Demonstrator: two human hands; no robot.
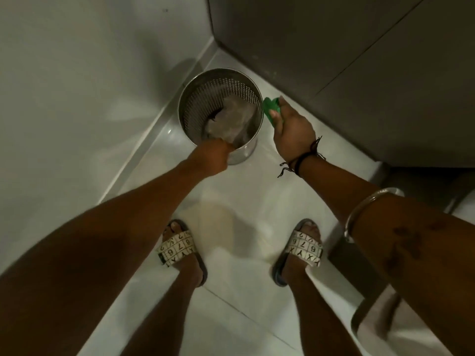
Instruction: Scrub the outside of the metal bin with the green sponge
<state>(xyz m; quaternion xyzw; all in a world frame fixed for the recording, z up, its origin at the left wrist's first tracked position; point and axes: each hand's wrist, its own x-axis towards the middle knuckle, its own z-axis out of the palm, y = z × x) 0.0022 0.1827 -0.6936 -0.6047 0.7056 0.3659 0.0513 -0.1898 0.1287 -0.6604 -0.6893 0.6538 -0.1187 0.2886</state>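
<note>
Much of the green sponge (270, 108) is hidden: only its upper end shows above the thumb and fingers of the right hand (293, 129), and the lower part is lost behind the palm. The fingers of the left hand (213, 156) cannot be seen either, since they curl over the near rim of the metal bin (221, 114) and drop inside or behind it. The lower outer wall of the bin is mostly covered by that hand and by the bin's own rim; only a small shiny patch of it shows near the floor (246, 217). Something grey and crumpled lies in the bottom of the bin, too dim to make out.

The left arm reaches straight forward, its hand closed in a fist-like grip on the near edge of the bin. The right arm reaches forward beside it, wrist bent inward, the hand wrapped around the sponge and pressing it against the outside of the bin at the right side of the rim. Dark threads (300, 160) circle the right wrist and a metal bangle (370, 211) sits higher on the forearm.

The bin stands in the corner where the pale wall (77, 98) meets the grey panel (359, 60), its long axis upright, its open mouth facing up. The sponge's long side runs roughly down the bin's wall. Two feet in patterned sandals (177, 249) stand just behind.
</note>
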